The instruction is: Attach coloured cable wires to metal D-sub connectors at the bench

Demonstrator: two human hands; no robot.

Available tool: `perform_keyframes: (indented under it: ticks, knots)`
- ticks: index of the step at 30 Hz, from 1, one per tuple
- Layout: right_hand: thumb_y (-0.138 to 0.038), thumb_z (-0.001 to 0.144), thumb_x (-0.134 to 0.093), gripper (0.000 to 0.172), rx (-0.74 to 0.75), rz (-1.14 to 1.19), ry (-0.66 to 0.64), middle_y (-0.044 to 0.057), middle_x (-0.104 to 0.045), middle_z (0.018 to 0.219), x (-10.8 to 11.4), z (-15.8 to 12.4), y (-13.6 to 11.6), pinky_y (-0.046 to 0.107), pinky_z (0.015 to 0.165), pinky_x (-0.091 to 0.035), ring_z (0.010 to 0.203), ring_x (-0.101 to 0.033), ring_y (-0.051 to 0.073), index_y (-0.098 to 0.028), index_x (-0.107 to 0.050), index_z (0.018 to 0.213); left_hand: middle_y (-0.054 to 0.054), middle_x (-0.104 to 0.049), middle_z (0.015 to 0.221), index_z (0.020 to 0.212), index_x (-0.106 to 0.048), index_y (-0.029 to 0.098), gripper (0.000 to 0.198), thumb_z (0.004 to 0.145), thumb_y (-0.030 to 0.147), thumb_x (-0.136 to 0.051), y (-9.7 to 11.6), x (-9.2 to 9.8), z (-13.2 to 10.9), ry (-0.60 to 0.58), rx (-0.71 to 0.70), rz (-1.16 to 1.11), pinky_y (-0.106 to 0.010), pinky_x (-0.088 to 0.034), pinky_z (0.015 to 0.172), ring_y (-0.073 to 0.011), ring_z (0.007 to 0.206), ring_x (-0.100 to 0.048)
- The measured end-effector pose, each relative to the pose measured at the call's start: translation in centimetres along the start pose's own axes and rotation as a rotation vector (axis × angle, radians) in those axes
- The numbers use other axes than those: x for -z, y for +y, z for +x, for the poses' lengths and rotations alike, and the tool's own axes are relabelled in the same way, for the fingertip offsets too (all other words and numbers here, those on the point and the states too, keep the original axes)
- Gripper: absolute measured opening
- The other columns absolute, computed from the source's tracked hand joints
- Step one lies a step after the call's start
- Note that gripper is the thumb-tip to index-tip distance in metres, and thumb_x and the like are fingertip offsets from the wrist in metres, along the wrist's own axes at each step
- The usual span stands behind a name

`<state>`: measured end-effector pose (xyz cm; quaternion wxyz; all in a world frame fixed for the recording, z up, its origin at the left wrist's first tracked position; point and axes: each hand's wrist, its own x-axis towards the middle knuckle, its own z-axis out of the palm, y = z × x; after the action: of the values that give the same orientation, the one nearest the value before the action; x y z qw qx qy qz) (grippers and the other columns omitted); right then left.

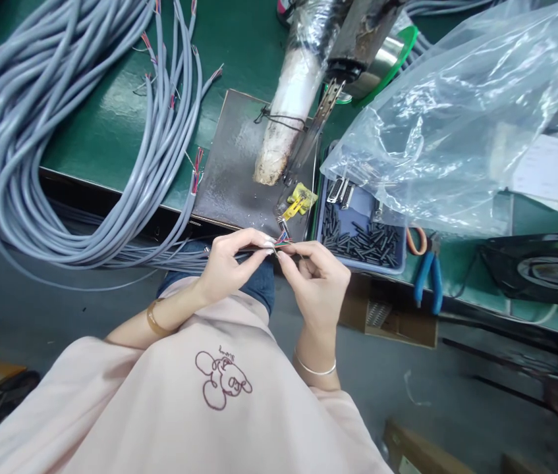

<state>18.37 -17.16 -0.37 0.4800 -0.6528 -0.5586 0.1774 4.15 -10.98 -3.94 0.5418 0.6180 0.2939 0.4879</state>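
Note:
My left hand (232, 263) pinches the end of a grey cable (180, 253) just below the table edge, fingers closed round it. My right hand (315, 276) is closed on the thin coloured wires (282, 243) that stick out of that cable end, thumb and forefinger pressed together. The two hands almost touch. Above them a dark metal plate (234, 164) lies on the green table (111, 125), with a small yellow piece (298, 201) at its near right corner.
A big bundle of grey cables (36, 118) covers the left of the table. A taped tool (293, 105) hangs over the plate. A blue tray (362, 240) holds several black sleeves, under a clear plastic bag (456, 118). Blue-handled pliers (429, 273) lie right of the tray.

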Motion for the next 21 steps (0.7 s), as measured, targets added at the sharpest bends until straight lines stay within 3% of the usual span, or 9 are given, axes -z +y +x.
perform_keyframes:
  ticks: [5,13,16,21]
  knots:
    - [-0.017,0.085,-0.070,0.007,-0.065,0.047,0.043,-0.004,-0.065,0.072,-0.7,-0.4,0.1,0.021,0.043,-0.023,0.045,-0.033,0.003,-0.019,-0.070,0.078,-0.008,-0.080,0.088,0.085,-0.067,0.016,0.015,0.087,0.001,-0.062,-0.5,-0.2,-0.3,0.002,-0.322,0.226,-0.023,-0.061,0.078,-0.0148,0.083,-0.077]
    - [-0.021,0.082,-0.070,0.008,-0.200,0.139,0.060,-0.005,-0.060,0.067,-0.8,-0.7,0.4,0.021,0.044,-0.025,0.047,-0.035,0.004,-0.020,-0.069,0.074,-0.010,-0.080,0.094,0.091,-0.065,0.017,0.017,0.091,0.002,-0.058,-0.9,-0.4,-0.6,-0.017,-0.476,0.365,-0.025,-0.062,0.080,-0.0162,0.087,-0.078]
    - [-0.020,0.080,-0.070,0.007,-0.231,0.206,0.082,-0.006,-0.059,0.066,-0.9,-0.6,0.4,0.020,0.044,-0.027,0.047,-0.037,0.004,-0.020,-0.069,0.074,-0.008,-0.078,0.091,0.094,-0.064,0.017,0.016,0.089,0.003,-0.060,-0.5,-0.7,-0.6,-0.017,-0.369,0.286,-0.022,-0.060,0.079,-0.0143,0.085,-0.075]
    - [-0.022,0.080,-0.070,0.009,-0.207,0.248,0.136,-0.005,-0.061,0.066,-1.2,-0.5,0.2,0.019,0.047,-0.035,0.051,-0.045,0.006,-0.020,-0.067,0.072,-0.006,-0.075,0.097,0.105,-0.065,0.017,0.021,0.086,0.008,-0.065,0.4,-0.6,0.0,-0.125,0.084,-0.122,-0.020,-0.059,0.081,-0.0124,0.087,-0.073]
